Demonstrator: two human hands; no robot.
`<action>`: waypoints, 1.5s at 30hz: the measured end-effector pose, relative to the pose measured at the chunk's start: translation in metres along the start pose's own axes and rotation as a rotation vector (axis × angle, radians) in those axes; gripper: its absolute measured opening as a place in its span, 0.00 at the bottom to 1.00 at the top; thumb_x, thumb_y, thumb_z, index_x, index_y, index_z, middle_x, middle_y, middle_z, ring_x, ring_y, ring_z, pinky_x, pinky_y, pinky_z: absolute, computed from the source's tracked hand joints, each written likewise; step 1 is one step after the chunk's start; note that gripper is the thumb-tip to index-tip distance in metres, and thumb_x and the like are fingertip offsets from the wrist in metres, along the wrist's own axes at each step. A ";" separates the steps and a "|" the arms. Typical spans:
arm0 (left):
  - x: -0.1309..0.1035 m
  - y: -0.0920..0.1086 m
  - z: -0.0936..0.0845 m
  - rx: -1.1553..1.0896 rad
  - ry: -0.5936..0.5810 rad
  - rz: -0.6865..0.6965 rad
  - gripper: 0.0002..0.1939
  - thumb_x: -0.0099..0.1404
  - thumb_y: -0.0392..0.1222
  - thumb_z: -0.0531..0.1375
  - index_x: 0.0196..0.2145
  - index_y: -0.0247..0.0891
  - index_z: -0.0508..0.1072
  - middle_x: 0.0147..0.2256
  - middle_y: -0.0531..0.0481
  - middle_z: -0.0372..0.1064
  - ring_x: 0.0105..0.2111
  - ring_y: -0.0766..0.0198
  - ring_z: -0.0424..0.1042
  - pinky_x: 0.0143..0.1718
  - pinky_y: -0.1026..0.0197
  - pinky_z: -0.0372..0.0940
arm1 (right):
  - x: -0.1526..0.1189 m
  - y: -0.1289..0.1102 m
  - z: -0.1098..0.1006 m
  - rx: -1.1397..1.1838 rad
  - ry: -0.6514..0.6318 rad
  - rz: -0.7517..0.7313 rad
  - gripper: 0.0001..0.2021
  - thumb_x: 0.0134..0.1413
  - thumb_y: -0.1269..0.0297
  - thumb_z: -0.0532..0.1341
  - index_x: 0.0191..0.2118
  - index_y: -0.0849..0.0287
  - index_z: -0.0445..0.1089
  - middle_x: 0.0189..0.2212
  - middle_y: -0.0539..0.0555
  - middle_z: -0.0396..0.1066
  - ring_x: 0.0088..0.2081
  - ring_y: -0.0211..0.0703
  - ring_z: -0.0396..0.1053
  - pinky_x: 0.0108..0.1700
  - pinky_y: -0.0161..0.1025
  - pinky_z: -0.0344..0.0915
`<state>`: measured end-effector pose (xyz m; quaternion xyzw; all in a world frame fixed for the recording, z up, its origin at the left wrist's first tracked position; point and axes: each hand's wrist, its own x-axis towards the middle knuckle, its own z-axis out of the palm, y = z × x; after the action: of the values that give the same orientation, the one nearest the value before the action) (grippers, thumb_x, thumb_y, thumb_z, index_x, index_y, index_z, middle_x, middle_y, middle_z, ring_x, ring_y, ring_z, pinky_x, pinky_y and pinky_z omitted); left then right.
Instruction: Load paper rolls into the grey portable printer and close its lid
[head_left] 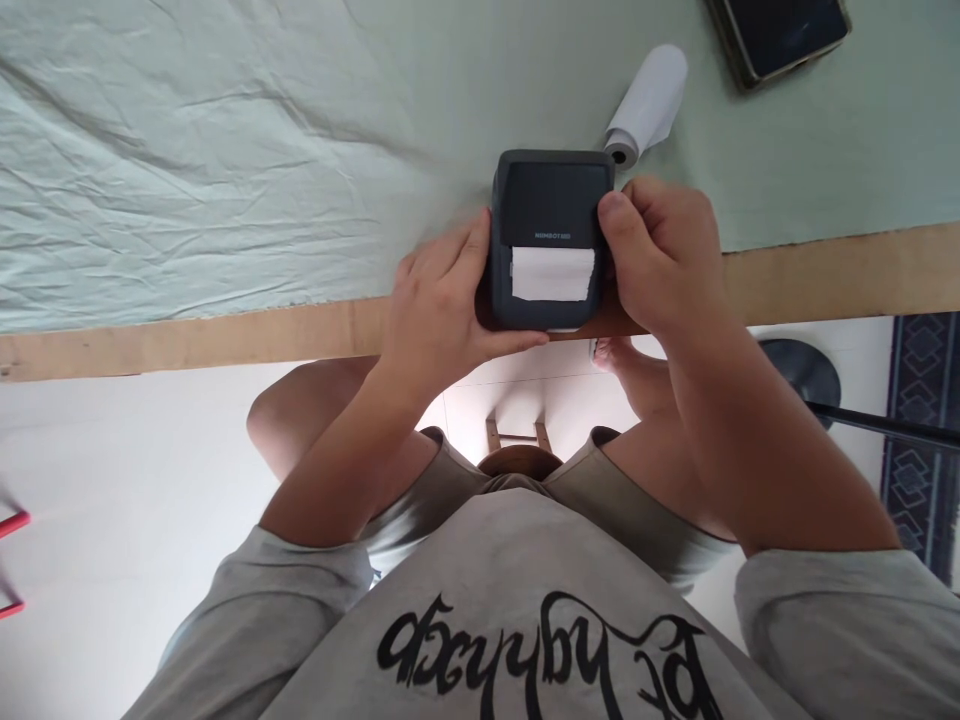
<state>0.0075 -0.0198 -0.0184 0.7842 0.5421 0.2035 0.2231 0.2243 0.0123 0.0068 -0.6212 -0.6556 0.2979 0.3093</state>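
Observation:
A dark grey label printer sits at the table's front edge, with a strip of white paper showing at its front slot. My left hand lies along the printer's left side, its thumb stretched across the near edge and its fingers against the casing. My right hand grips the right side, thumb on top near the lid's edge and the other fingers curled. What the curled right fingers touch is partly hidden. Just beyond the printer's far right corner lies a roll of white paper.
A pale green cloth covers the table, creased at the left, and stops short of the bare wooden edge. A dark phone lies at the far right. Below are a wooden stool, a round black base and a patterned mat.

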 end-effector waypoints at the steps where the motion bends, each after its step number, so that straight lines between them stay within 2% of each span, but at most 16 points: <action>1: 0.001 -0.001 -0.001 -0.005 -0.006 -0.003 0.58 0.48 0.83 0.60 0.67 0.44 0.58 0.60 0.35 0.65 0.59 0.34 0.65 0.59 0.35 0.59 | 0.000 0.001 0.000 0.010 -0.004 -0.002 0.23 0.66 0.57 0.56 0.21 0.55 0.51 0.18 0.48 0.54 0.24 0.36 0.52 0.30 0.42 0.45; 5: 0.002 -0.002 -0.003 -0.017 -0.006 0.001 0.56 0.47 0.81 0.62 0.65 0.47 0.62 0.59 0.38 0.67 0.58 0.38 0.67 0.59 0.38 0.61 | 0.002 0.009 0.001 0.094 -0.046 -0.035 0.26 0.67 0.45 0.51 0.22 0.55 0.51 0.18 0.48 0.53 0.24 0.36 0.52 0.28 0.42 0.43; 9: 0.004 -0.002 -0.003 -0.013 0.011 0.009 0.56 0.46 0.82 0.63 0.64 0.45 0.64 0.58 0.37 0.68 0.58 0.38 0.68 0.59 0.39 0.62 | 0.003 0.011 0.000 0.110 -0.061 -0.041 0.32 0.59 0.31 0.50 0.21 0.55 0.52 0.18 0.49 0.53 0.23 0.36 0.51 0.27 0.42 0.42; 13: 0.003 -0.002 -0.001 -0.022 0.022 0.020 0.58 0.46 0.81 0.63 0.64 0.40 0.64 0.57 0.35 0.69 0.57 0.37 0.68 0.58 0.38 0.63 | 0.002 0.009 0.000 0.074 -0.057 -0.032 0.35 0.54 0.25 0.48 0.20 0.55 0.54 0.18 0.48 0.55 0.23 0.35 0.54 0.27 0.40 0.45; 16: 0.003 -0.002 -0.002 -0.020 0.034 0.029 0.57 0.47 0.81 0.63 0.64 0.40 0.64 0.57 0.35 0.69 0.57 0.38 0.69 0.57 0.40 0.63 | 0.002 0.010 0.001 0.047 -0.052 -0.037 0.33 0.58 0.29 0.49 0.21 0.56 0.55 0.18 0.47 0.56 0.23 0.34 0.55 0.27 0.39 0.46; 21: 0.003 -0.001 -0.002 -0.012 0.036 0.050 0.55 0.48 0.80 0.64 0.63 0.40 0.65 0.58 0.34 0.68 0.58 0.39 0.68 0.58 0.42 0.63 | 0.002 0.011 0.002 0.037 -0.046 -0.001 0.24 0.66 0.51 0.55 0.21 0.56 0.54 0.17 0.46 0.55 0.22 0.34 0.55 0.28 0.38 0.45; 24: 0.001 0.000 0.001 -0.004 0.049 0.057 0.53 0.49 0.79 0.63 0.63 0.42 0.65 0.58 0.35 0.68 0.58 0.38 0.68 0.58 0.41 0.62 | 0.001 0.007 0.001 0.036 -0.051 0.009 0.22 0.66 0.58 0.56 0.21 0.56 0.55 0.16 0.45 0.56 0.21 0.34 0.55 0.27 0.38 0.46; 28: -0.002 0.002 0.003 0.018 0.052 0.051 0.55 0.51 0.80 0.60 0.64 0.40 0.63 0.60 0.33 0.66 0.60 0.34 0.66 0.60 0.39 0.59 | 0.000 0.004 -0.001 0.043 -0.067 0.042 0.19 0.63 0.62 0.59 0.21 0.56 0.55 0.17 0.45 0.56 0.23 0.34 0.55 0.28 0.38 0.48; 30: -0.003 0.002 0.002 0.019 0.050 0.056 0.54 0.55 0.81 0.55 0.65 0.37 0.61 0.60 0.32 0.66 0.60 0.35 0.66 0.60 0.38 0.58 | 0.001 0.004 -0.005 0.047 -0.111 0.052 0.18 0.60 0.62 0.62 0.23 0.56 0.55 0.18 0.46 0.58 0.24 0.35 0.55 0.29 0.39 0.49; 33: -0.002 0.003 -0.003 -0.045 0.060 0.047 0.44 0.67 0.76 0.42 0.64 0.41 0.62 0.57 0.37 0.70 0.57 0.42 0.70 0.58 0.41 0.62 | 0.002 0.005 -0.013 0.041 -0.219 0.028 0.17 0.56 0.61 0.65 0.25 0.55 0.56 0.20 0.46 0.60 0.25 0.36 0.57 0.29 0.39 0.51; 35: 0.000 0.004 -0.005 -0.088 0.071 0.031 0.39 0.71 0.72 0.37 0.63 0.45 0.63 0.55 0.41 0.73 0.55 0.48 0.71 0.55 0.44 0.65 | 0.003 0.005 -0.017 0.005 -0.260 0.013 0.17 0.53 0.60 0.67 0.26 0.54 0.56 0.21 0.45 0.61 0.25 0.37 0.57 0.29 0.39 0.51; 38: 0.001 0.005 -0.004 -0.056 0.107 0.008 0.36 0.70 0.72 0.42 0.62 0.47 0.64 0.55 0.42 0.72 0.55 0.47 0.71 0.56 0.43 0.64 | 0.004 0.003 -0.022 -0.013 -0.239 -0.016 0.19 0.49 0.61 0.70 0.28 0.54 0.56 0.21 0.44 0.60 0.24 0.36 0.56 0.29 0.39 0.52; 41: 0.000 0.008 0.000 -0.003 0.132 -0.017 0.36 0.70 0.70 0.44 0.63 0.43 0.63 0.55 0.38 0.71 0.55 0.43 0.70 0.56 0.41 0.62 | 0.006 -0.002 -0.025 0.040 -0.199 -0.071 0.20 0.47 0.63 0.71 0.30 0.53 0.55 0.22 0.43 0.60 0.24 0.34 0.55 0.30 0.39 0.54; 45: -0.001 0.009 0.002 0.015 0.120 -0.014 0.36 0.71 0.68 0.43 0.63 0.41 0.62 0.53 0.36 0.71 0.54 0.41 0.70 0.55 0.41 0.61 | 0.011 -0.013 -0.025 0.131 -0.159 -0.142 0.17 0.53 0.62 0.68 0.33 0.51 0.55 0.20 0.43 0.59 0.21 0.34 0.57 0.27 0.38 0.54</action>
<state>0.0146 -0.0239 -0.0151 0.7685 0.5613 0.2446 0.1858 0.2354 0.0228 0.0333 -0.5261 -0.6996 0.3656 0.3164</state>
